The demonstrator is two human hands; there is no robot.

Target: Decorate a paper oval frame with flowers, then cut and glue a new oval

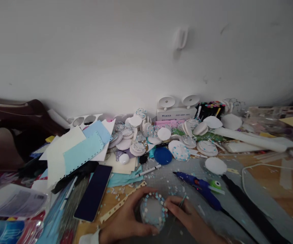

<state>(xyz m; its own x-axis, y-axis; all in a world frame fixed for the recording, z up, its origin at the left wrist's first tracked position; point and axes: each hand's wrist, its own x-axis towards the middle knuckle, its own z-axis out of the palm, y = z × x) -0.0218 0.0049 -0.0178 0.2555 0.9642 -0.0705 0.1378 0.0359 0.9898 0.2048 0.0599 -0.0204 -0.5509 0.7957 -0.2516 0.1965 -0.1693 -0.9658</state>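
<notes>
Dark phone (94,196) lay leftmost. The left hand (126,223) cupped a bit-rimmed white disc (152,211) on the grey mat (166,176), and the right hand (187,217) pinched a thin tool (183,200). A slip could dislodge rim bits, and the glue gun (199,185) lay close.

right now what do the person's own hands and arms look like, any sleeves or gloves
Both hands are bare, with no gloves. The left hand has what looks like a white fabric sleeve cuff at the wrist, cut off by the bottom edge of the picture. The right hand shows no sleeve, and its forearm is uncovered as far as the frame reaches. No ring, watch or bracelet shows on either.
</notes>
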